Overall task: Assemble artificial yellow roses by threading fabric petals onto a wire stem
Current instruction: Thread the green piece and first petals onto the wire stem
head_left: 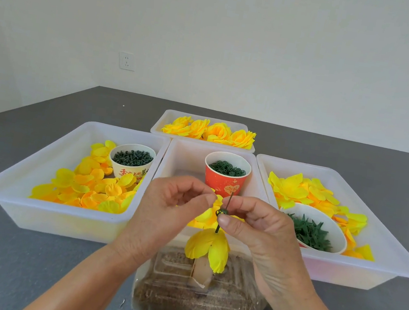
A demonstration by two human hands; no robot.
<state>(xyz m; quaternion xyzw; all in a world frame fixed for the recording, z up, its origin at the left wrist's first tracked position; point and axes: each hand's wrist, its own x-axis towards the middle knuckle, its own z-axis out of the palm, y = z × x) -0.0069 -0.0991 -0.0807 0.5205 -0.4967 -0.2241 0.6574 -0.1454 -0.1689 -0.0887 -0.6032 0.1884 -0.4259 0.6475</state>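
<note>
Right hand [260, 233] grip pinching wire stem [227, 203], yellow petals [206, 249] below, left hand [177, 204] fingers curled beside

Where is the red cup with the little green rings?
The red cup stands in the middle tray, just beyond the two hands, with the tray of finished yellow roses behind it.

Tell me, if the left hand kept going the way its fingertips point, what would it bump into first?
Probably the wire stem that the right hand pinches: the left hand's fingertips aim rightward at it, a small gap away. Depth is hard to judge from this one view.
</note>
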